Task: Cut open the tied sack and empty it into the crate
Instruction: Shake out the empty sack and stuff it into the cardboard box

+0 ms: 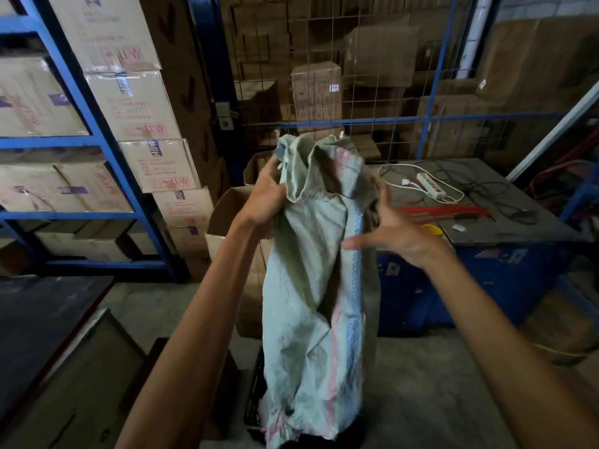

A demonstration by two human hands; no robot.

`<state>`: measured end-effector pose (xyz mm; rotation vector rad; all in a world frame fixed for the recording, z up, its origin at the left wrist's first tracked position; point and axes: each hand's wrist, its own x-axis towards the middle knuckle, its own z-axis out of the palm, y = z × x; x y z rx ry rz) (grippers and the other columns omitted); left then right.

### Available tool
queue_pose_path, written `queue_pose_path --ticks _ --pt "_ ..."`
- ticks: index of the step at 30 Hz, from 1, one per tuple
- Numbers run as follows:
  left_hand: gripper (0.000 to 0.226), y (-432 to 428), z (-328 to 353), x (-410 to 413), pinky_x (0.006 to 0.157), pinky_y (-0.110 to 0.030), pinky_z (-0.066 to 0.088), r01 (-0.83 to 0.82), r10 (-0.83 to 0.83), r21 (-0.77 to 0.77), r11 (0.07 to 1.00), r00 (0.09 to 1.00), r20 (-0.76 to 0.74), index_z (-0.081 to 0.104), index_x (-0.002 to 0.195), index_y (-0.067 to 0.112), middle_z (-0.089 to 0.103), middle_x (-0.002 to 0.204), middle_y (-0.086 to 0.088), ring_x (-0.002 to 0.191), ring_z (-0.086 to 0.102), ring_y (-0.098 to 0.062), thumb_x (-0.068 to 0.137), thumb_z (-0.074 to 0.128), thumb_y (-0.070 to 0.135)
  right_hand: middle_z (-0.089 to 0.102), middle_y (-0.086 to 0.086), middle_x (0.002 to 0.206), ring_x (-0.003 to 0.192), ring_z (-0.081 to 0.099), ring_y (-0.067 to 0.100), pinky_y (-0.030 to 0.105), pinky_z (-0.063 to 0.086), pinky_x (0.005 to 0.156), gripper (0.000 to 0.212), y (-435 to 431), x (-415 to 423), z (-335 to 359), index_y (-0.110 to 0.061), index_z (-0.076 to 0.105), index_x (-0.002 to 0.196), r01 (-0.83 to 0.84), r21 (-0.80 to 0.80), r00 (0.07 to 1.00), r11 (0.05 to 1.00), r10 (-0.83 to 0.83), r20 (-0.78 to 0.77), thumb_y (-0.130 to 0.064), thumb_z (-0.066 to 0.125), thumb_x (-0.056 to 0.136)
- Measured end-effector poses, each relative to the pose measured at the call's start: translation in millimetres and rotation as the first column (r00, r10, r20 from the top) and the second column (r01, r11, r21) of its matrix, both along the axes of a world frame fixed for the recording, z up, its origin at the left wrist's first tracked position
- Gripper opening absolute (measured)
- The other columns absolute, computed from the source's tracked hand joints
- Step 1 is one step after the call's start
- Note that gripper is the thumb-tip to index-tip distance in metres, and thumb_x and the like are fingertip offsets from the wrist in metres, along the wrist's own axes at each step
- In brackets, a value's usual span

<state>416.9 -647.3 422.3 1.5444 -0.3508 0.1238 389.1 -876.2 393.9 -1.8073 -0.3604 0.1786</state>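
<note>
A pale green woven sack [311, 286] with pink and blue stripes hangs upside down in front of me, its frayed open end at the bottom. That end dips into a black plastic crate [254, 403] on the floor, mostly hidden behind the sack. My left hand [264, 196] grips the sack's bunched upper end. At the sack's right side my right hand [389, 228] has its fingers spread, touching or just off the fabric. What is inside the sack and the crate is hidden.
Blue racking with stacked cartons [129, 105] fills the left. An open carton [233, 215] stands behind the sack. On the right a blue machine table [505, 228] carries a power strip [429, 186] and cables. A wire mesh fence [356, 92] lies beyond. A dark table edge [48, 319] is near left.
</note>
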Motion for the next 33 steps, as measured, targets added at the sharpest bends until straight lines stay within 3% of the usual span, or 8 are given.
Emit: queue_pose_path --ticks 5,11,14,16,18,21,28,33 --pt "0.077 -21.5 9.8 -8.8 0.099 -0.055 0.056 0.071 -0.066 0.163 0.984 0.997 -0.033 0.048 0.143 0.011 0.063 0.136 -0.019 0.123 0.064 -0.037 0.075 0.084 0.016 0.074 0.003 0.114 0.107 0.069 0.019 0.042 0.055 0.097 0.066 51.8 2.0 -33.8 -0.011 0.066 0.122 0.308 0.321 0.951 0.896 -0.285 -0.117 -0.01 0.091 0.061" --pt "0.103 46.6 -15.1 -35.8 0.101 -0.041 0.055 0.06 -0.059 0.03 0.998 0.997 -0.044 0.028 0.153 0.025 0.053 0.148 -0.015 0.13 0.06 -0.026 0.071 0.084 -0.003 0.076 0.004 0.109 0.101 0.072 0.02 0.044 0.056 0.094 0.061 30.1 20.2 -29.8 -0.013 0.071 0.115 0.436 0.389 0.9 0.812 -0.38 -0.216 -0.018 0.091 0.058" --pt "0.137 46.0 -72.2 -49.1 0.112 -0.035 0.04 -0.055 0.101 0.314 0.948 0.986 -0.133 0.006 0.16 0.03 0.029 0.165 -0.007 0.146 0.037 -0.018 0.06 0.096 0.008 0.077 0.005 0.105 0.099 0.073 0.021 0.045 0.056 0.094 0.041 27.0 23.0 -21.3 -0.016 0.075 0.103 0.392 0.443 0.918 0.806 -0.313 -0.243 -0.012 0.088 0.064" --pt "0.128 20.2 -106.9 -51.9 0.113 -0.033 0.042 0.097 0.0 0.43 0.898 0.975 -0.222 0.019 0.16 0.015 0.037 0.162 -0.009 0.147 0.04 -0.019 0.06 0.098 0.007 0.077 0.007 0.104 0.098 0.073 0.022 0.041 0.057 0.092 0.05 45.3 16.8 -19.0 -0.01 0.074 0.108 0.319 0.484 0.94 0.815 -0.208 -0.27 -0.013 0.088 0.059" --pt "0.064 -18.6 -128.2 -55.2 0.097 -0.027 0.052 0.082 0.013 0.531 0.843 0.985 -0.173 0.059 0.134 -0.003 0.066 0.135 -0.015 0.124 0.063 -0.023 0.075 0.085 -0.004 0.075 0.006 0.107 0.097 0.072 0.017 0.032 0.058 0.085 0.07 68.3 8.9 -21.2 -0.006 0.064 0.124 0.243 0.456 0.968 0.856 -0.182 -0.172 -0.008 0.089 0.058" --pt "0.023 -50.7 -143.4 -47.5 0.083 -0.024 0.051 -0.122 0.166 0.488 0.864 0.985 -0.048 0.075 0.105 0.01 0.073 0.106 0.0 0.092 0.067 -0.005 0.084 0.076 0.001 0.056 0.004 0.139 0.127 0.055 0.015 0.035 0.048 0.105 0.106 71.4 1.2 -18.1 -0.017 0.036 0.143 0.072 0.253 0.987 0.965 -0.106 0.123 -0.019 0.095 0.055" --pt "0.021 -24.2 -84.5 -38.6 0.078 -0.028 0.062 -0.305 0.304 0.027 0.952 0.931 -0.202 0.067 0.093 0.003 0.078 0.087 0.003 0.081 0.073 -0.006 0.08 0.08 0.014 -0.005 -0.004 0.165 0.151 0.004 0.011 0.048 0.017 0.121 0.147 -27.5 -13.6 -60.2 -0.047 -0.013 0.15 -0.037 -0.182 0.997 0.983 0.05 0.066 -0.04 0.095 0.05" --pt "0.068 -40.4 -10.2 -17.3 0.087 -0.039 0.06 -0.123 0.066 -0.306 0.944 0.979 -0.191 0.063 0.122 0.001 0.069 0.117 -0.018 0.104 0.069 -0.03 0.058 0.079 0.019 0.033 0.001 0.153 0.141 0.034 0.017 0.039 0.031 0.118 0.155 11.7 -16.0 -114.6 -0.02 0.016 0.149 -0.019 -0.124 0.998 0.992 0.01 -0.067 -0.063 0.092 0.021"
